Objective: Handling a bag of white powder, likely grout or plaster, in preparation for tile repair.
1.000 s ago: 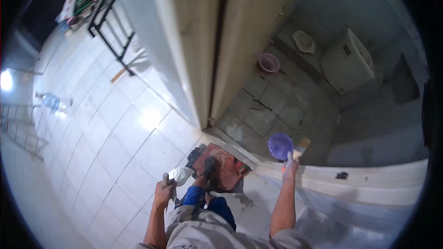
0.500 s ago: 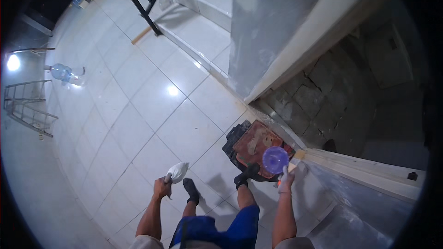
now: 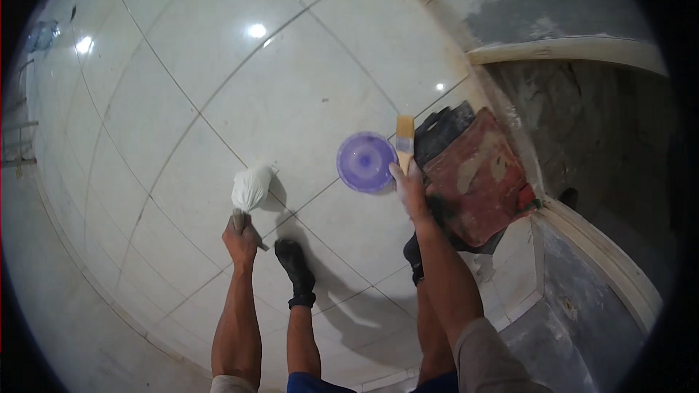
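left hand [image 3: 240,239]: fist round a white bag [image 3: 251,188], neck end | right hand [image 3: 410,188]: got purple bowl [image 3: 365,162] plus paintbrush [image 3: 405,131] | bowl's over tiled floor [image 3: 218,65], left of that grubby red mat [image 3: 477,178]

An open lane of white tiled floor [image 3: 313,113] runs between the white plastic bag [image 3: 250,188] at the left grip [image 3: 240,239] and the purple plastic bowl [image 3: 365,162], widening on the far side. Left of the bag there is wide room too. On the right, the bowl and the paintbrush [image 3: 405,133] beside its rim, both at the right grip [image 3: 410,185], bar a direct pass. Past them the red mat [image 3: 473,175] and crumpled dark cloth [image 3: 445,131] lie low, then the pale door frame [image 3: 597,247] rises. Nearer, the black-socked left foot [image 3: 295,266] stands between the forearms [image 3: 237,327].
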Demonstrator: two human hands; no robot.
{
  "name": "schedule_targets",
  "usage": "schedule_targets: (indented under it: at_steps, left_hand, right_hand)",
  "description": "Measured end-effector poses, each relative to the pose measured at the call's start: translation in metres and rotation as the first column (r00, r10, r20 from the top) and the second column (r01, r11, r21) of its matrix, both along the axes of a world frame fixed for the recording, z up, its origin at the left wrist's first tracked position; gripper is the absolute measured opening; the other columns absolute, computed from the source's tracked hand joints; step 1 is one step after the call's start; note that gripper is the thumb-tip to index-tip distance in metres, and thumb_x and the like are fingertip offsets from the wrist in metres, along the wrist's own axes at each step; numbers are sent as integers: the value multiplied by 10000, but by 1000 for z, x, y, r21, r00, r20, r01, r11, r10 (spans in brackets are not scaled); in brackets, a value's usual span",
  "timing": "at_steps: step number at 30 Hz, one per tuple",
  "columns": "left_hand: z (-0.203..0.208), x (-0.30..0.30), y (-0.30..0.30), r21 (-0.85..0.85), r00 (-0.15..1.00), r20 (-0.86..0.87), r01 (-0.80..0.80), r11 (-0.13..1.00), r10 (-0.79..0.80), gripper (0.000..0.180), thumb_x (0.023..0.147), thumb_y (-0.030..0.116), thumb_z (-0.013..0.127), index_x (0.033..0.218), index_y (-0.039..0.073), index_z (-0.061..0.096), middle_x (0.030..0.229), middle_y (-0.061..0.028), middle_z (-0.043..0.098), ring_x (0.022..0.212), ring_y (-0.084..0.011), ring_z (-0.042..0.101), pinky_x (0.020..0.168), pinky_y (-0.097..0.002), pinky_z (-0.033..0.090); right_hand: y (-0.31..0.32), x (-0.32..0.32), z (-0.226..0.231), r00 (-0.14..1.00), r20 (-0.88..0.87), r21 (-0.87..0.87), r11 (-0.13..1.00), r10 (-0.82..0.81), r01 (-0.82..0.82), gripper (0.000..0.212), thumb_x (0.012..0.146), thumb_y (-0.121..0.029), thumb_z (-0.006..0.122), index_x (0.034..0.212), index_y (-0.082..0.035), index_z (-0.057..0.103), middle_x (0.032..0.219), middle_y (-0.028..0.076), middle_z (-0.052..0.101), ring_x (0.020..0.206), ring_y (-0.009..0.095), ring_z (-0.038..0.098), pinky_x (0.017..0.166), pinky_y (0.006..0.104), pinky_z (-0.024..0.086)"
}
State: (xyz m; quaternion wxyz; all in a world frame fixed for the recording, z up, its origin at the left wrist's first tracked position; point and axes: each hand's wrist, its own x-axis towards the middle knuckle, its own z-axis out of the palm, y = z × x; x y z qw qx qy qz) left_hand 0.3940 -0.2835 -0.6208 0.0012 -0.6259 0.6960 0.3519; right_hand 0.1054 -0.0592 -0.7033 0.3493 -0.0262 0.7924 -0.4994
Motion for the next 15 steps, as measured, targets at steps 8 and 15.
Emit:
schedule_targets:
  at_steps: [8, 15]
  left_hand:
    - [-38, 18, 66, 213, 975, 38, -222, 951, 219, 215, 828, 180, 586, 829, -34, 575, 679, -155, 570, 635, -221, 528, 614, -360, 436]
    - [8, 15, 145, 159, 981, 59, -194, 968, 187, 211, 838, 192, 559, 860, -17, 577, 740, -163, 595, 685, -267, 559, 649, -356, 453]
  right_hand:
    - [-12, 34, -32, 994, 59, 121, 988, 93, -99, 361, 871, -292, 605, 1022, 31, 548, 773, 117, 610, 623, 210, 593, 568, 334, 470]
    - [58, -59, 30, 879, -462, 439, 892, 118, 111, 387, 845, -196, 567, 1190, -45, 473, 958, 240, 598, 886, 419, 580, 748, 480, 458]
